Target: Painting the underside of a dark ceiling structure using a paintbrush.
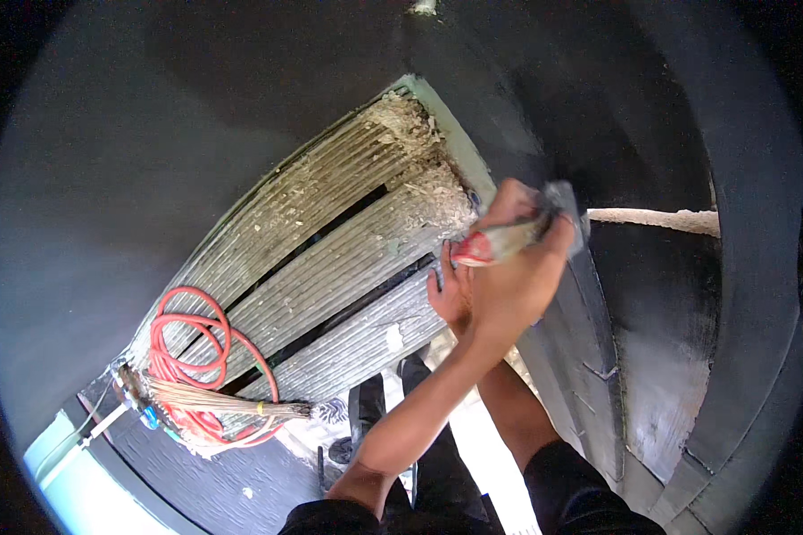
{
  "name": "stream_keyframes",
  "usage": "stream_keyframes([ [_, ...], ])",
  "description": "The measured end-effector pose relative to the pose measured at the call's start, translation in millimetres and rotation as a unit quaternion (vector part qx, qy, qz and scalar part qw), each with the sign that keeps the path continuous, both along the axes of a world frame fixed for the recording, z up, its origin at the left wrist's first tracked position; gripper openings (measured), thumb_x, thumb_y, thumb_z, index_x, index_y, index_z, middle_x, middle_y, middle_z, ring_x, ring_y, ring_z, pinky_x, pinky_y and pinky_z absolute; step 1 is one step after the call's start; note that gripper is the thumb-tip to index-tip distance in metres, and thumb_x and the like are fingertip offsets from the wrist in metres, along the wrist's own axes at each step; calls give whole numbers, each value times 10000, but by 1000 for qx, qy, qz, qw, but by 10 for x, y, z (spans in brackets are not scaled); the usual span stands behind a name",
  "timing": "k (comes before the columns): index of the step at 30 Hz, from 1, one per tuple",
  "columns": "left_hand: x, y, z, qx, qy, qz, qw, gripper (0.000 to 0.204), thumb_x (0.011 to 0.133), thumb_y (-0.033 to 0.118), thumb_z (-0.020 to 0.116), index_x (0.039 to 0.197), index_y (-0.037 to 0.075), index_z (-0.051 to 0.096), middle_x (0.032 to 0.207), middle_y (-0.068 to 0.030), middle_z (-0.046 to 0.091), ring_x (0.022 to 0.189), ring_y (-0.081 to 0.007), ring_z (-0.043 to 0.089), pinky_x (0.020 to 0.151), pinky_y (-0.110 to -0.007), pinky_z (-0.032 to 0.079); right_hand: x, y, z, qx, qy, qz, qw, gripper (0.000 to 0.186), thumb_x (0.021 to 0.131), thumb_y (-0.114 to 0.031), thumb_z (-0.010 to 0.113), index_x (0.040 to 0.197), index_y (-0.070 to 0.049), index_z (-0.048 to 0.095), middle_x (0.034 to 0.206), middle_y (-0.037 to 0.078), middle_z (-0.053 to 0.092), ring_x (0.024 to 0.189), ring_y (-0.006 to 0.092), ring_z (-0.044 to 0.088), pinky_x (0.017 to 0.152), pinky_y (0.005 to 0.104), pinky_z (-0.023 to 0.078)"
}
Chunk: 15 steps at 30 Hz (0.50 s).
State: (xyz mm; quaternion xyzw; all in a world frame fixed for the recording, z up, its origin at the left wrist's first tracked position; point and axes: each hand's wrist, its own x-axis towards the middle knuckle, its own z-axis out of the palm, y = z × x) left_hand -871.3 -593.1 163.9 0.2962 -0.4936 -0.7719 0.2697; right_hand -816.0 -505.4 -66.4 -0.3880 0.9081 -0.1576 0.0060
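My left hand (522,276) reaches across to the right, closed on a blurred tool (500,241) with a red and beige part and a grey piece, above the right end of a ribbed, slatted platform (285,232). Beneath that arm, my right hand (451,290) rests with fingers apart on the platform's slat, partly hidden. Pale flaky debris (406,129) is heaped along the slats' far right end, beside a pale green edge strip (451,125).
A coiled red hose (187,321) and a stick broom (205,401) lie at the platform's lower left. Dark walls (89,223) surround it, with stepped dark panels (651,339) and a pale gap (651,218) at right. My legs (419,446) show below.
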Motion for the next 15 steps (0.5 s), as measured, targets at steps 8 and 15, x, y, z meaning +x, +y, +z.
stream_keyframes([
  [8, -465, -242, 70, -103, -39, 131, 985, 165, 850, 89, 699, 882, 11, 556, 820, -58, 621, 748, -143, 571, 698, -299, 467, -175, 127, -67, -179, -211, -73, 958, 591, 877, -284, 654, 1397, -23, 544, 1393, 194, 487, 1326, 411, 429, 1126, 554, 337],
  [15, -222, 252, 146, -8, -73, 75, 995, 161, 842, 72, 719, 883, 34, 568, 789, -41, 639, 719, -130, 597, 672, -308, 490, -172, 140, -95, -50, -16, 10, 999, 627, 838, -265, 665, 1391, 3, 540, 1394, 197, 482, 1343, 396, 413, 1126, 543, 322],
])
